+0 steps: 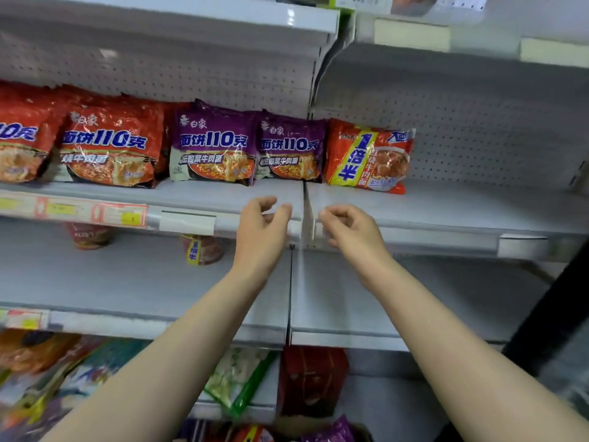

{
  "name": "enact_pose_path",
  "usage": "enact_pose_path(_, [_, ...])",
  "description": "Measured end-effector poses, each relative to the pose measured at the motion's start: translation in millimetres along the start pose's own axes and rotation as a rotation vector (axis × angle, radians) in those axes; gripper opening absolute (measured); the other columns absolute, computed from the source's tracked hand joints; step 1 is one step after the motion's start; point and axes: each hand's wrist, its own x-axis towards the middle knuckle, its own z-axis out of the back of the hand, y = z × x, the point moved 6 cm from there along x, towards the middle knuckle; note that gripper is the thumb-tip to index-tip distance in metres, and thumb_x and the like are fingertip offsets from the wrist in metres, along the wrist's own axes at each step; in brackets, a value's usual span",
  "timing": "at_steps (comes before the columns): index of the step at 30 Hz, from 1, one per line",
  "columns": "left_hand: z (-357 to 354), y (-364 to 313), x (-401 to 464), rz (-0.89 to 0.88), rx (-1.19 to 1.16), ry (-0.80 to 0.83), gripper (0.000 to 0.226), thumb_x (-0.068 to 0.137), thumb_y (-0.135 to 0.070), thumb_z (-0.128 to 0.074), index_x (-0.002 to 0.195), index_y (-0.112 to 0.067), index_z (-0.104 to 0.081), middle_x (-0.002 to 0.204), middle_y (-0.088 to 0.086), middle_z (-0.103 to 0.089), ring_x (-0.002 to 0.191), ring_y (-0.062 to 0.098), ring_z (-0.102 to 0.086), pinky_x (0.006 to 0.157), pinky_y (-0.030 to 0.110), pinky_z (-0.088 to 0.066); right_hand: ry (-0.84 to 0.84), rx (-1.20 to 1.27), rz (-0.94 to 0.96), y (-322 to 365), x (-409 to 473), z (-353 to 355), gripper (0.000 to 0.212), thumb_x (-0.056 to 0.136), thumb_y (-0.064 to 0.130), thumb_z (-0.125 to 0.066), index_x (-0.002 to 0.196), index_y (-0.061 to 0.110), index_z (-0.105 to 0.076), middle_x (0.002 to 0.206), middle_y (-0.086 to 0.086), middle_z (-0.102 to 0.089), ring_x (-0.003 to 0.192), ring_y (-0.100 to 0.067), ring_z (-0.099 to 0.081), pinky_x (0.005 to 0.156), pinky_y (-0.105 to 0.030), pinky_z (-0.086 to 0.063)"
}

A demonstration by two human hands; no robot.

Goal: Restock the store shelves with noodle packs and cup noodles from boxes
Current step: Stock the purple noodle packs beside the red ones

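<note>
Both hands empty, fingers loosely curled: left hand [259,232], right hand [349,226] at near edge of shelf [446,205]. Noodle packs [213,148] upright along far wall, faces out for shoppers. Orange pack [369,156] rightmost; bare shelf right, likely next slot.

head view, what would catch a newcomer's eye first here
The bright row of noodle packs on the upper shelf stands out: red packs at the left, purple packs in the middle, and one orange pack alone at the right. In front of them, the left hand and right hand hang over the shelf edge with loosely curled fingers, holding nothing. The shelf below is mostly bare, with two cup noodles at the back.
</note>
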Motion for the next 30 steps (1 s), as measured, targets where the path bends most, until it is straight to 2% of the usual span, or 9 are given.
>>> enact_pose_path(5, [-27, 30, -35, 0.038, 0.026, -0.032, 0.032, 0.098, -0.034, -0.061, 0.124, -0.016, -0.06, 0.122, 0.001, -0.061, 0.102, 0.001, -0.057, 0.081, 0.01, -0.041, 0.012, -0.002, -0.053, -34, -29, 26, 0.021, 0.096, 0.031, -0.068, 0.112, 0.018, -0.066, 0.103, 0.005, -0.067, 0.104, -0.012, -0.064, 0.1, -0.043, -0.053])
enact_pose_path(8, [-37, 57, -60, 0.084, 0.074, -0.037, 0.033, 0.099, -0.033, -0.06, 0.125, -0.012, -0.059, 0.117, -0.001, -0.061, 0.092, -0.008, -0.053, 0.07, -0.001, -0.038, 0.036, -0.024, -0.12, -65, -46, 32, 0.014, 0.095, 0.034, -0.068, 0.105, 0.025, -0.065, 0.103, 0.006, -0.066, 0.105, -0.014, -0.064, 0.099, -0.044, -0.054])
enact_pose_path(14, [-45, 148, -123, 0.317, 0.11, -0.007, 0.031, 0.097, -0.032, -0.061, 0.12, -0.012, -0.06, 0.109, 0.001, -0.064, 0.098, 0.01, -0.061, 0.085, 0.025, -0.049, 0.059, -0.122, -0.351, -177, -94, 42, 0.008, 0.092, 0.04, -0.069, 0.095, 0.033, -0.066, 0.101, 0.009, -0.068, 0.103, -0.014, -0.066, 0.098, -0.046, -0.054])
enact_pose_path(17, [-41, 191, -149, 0.428, 0.165, 0.003, 0.025, 0.099, -0.026, -0.06, 0.114, -0.007, -0.06, 0.092, -0.005, -0.061, 0.083, 0.0, -0.058, 0.064, 0.002, -0.04, 0.085, -0.155, -0.465, -224, -117, 38, 0.024, 0.094, 0.037, -0.068, 0.111, 0.02, -0.069, 0.1, 0.01, -0.066, 0.103, -0.013, -0.065, 0.096, -0.038, -0.055])
enact_pose_path(23, [-16, 291, -218, 0.707, 0.251, 0.035, 0.022, 0.101, -0.025, -0.056, 0.113, -0.006, -0.057, 0.087, -0.001, -0.058, 0.062, -0.008, -0.056, 0.053, 0.005, -0.039, 0.211, -0.286, -0.665, -307, -174, 13, 0.031, 0.096, 0.044, -0.063, 0.116, 0.022, -0.068, 0.1, 0.013, -0.064, 0.101, -0.011, -0.062, 0.092, -0.034, -0.051])
enact_pose_path(24, [-9, 304, -227, 0.733, 0.264, 0.027, 0.02, 0.101, -0.024, -0.057, 0.11, -0.007, -0.058, 0.085, 0.0, -0.059, 0.064, -0.007, -0.058, 0.059, 0.011, -0.042, 0.23, -0.301, -0.703, -318, -182, 7, 0.03, 0.097, 0.045, -0.062, 0.116, 0.022, -0.067, 0.102, 0.011, -0.065, 0.099, -0.011, -0.061, 0.092, -0.034, -0.051])
enact_pose_path(26, [4, 328, -242, 0.799, 0.287, 0.031, 0.027, 0.099, -0.03, -0.059, 0.113, -0.008, -0.062, 0.101, 0.003, -0.064, 0.091, 0.009, -0.062, 0.081, 0.027, -0.041, 0.269, -0.301, -0.772, -336, -197, -8, 0.028, 0.098, 0.043, -0.06, 0.114, 0.021, -0.066, 0.107, 0.007, -0.065, 0.096, -0.011, -0.059, 0.086, -0.032, -0.049])
enact_pose_path(28, [20, 356, -255, 0.889, 0.3, 0.028, 0.032, 0.097, -0.035, -0.06, 0.118, -0.012, -0.063, 0.115, 0.006, -0.064, 0.109, 0.023, -0.058, 0.088, 0.033, -0.04, 0.305, -0.312, -0.822, -355, -208, -26, 0.03, 0.097, 0.044, -0.06, 0.114, 0.02, -0.066, 0.112, 0.005, -0.066, 0.098, -0.013, -0.059, 0.085, -0.031, -0.049])
enact_pose_path(30, [38, 379, -265, 0.957, 0.31, 0.02, 0.032, 0.095, -0.039, -0.061, 0.116, -0.015, -0.062, 0.117, 0.008, -0.064, 0.111, 0.026, -0.058, 0.092, 0.038, -0.044, 0.337, -0.329, -0.862, -372, -219, -44, 0.029, 0.098, 0.045, -0.06, 0.114, 0.022, -0.065, 0.112, 0.005, -0.065, 0.1, -0.015, -0.058, 0.088, -0.033, -0.05])
